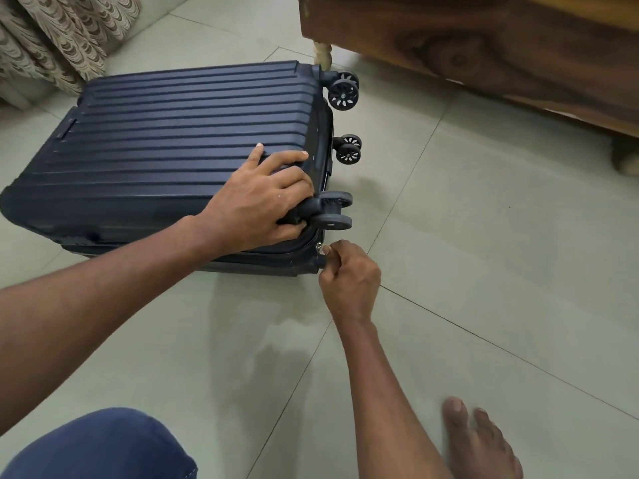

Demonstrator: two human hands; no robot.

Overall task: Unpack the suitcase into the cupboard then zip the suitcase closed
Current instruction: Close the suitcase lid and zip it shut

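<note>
A dark blue ribbed hard-shell suitcase (173,133) lies flat on the tiled floor with its lid down, wheels (343,94) pointing right. My left hand (262,198) presses on the lid's near right corner, fingers spread over the shell and thumb beside a wheel mount. My right hand (349,278) pinches the small metal zip pull (318,248) at the suitcase's near right corner, just below a wheel (331,221). The zip seam runs along the near side. What is inside the case is hidden.
A dark wooden piece of furniture (484,46) on pale turned legs stands at the back right, close to the suitcase's wheels. A patterned curtain (52,36) hangs at the back left. My knee in blue cloth (96,447) and bare foot (480,444) rest on the tiles.
</note>
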